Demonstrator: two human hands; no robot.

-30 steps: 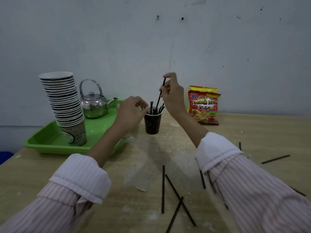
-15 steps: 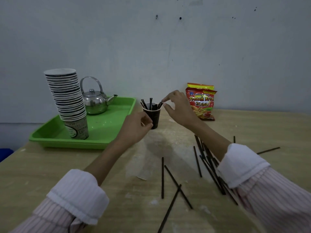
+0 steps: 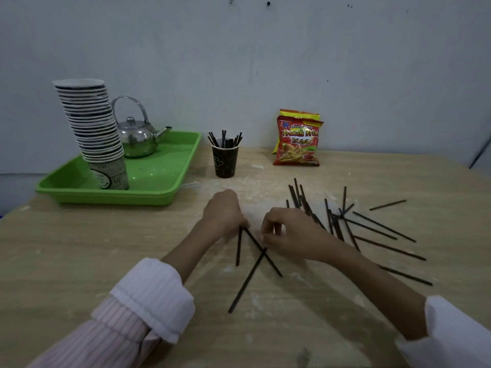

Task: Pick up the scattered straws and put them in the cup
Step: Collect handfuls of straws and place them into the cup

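Left hand (image 3: 224,214): down on the table, fingers curled over the far ends of two black straws; pinched shut or merely resting on them, cannot tell.
Right hand (image 3: 288,233): low over the wood just right of the left, fingers bent and parted, nothing visibly held, thumb tip close to the crossing straws.
Three near straws (image 3: 249,277): one running straight toward the camera, two crossing in an X between the hands, the longest reaching out toward the sleeve.
Scattered straws (image 3: 372,229): a loose fan of black sticks flat on the table, right of the right hand, some overlapping, one lying apart farther right.
Cup (image 3: 225,161): dark paper cup, upright near the wall, just right of the tray, several straws standing in it and leaning outward.
Tray (image 3: 159,187): green, on the left, carrying a leaning stack of paper cups (image 3: 91,123) and a steel kettle (image 3: 136,136).
Snack bag (image 3: 299,140): red and yellow, propped against the wall, right of the cup.
Table (image 3: 79,248): pale wood, dusted with white marks.
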